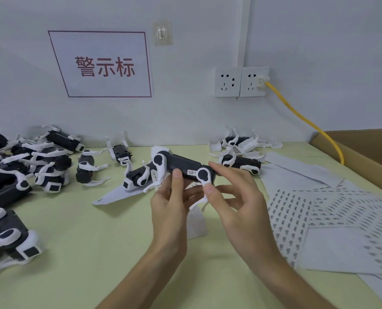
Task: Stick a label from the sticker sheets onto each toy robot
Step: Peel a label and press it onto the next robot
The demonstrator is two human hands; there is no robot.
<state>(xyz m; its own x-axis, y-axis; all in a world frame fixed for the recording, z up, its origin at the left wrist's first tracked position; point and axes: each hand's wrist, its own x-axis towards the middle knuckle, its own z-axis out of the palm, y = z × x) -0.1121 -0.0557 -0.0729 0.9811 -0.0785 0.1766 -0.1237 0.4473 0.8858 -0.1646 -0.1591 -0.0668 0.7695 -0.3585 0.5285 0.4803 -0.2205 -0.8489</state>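
I hold a black-and-white toy robot above the middle of the table, its underside turned toward me. A small white label sits on its black body. My left hand grips the body from below, thumb on top. My right hand pinches the toy's right end by a white leg joint, thumb beside the label. Sticker sheets lie flat on the right side of the table.
Several toy robots are piled at the left, more lie at the back right and one rests on a paper scrap. A cardboard box stands far right. A yellow cable runs from the wall socket.
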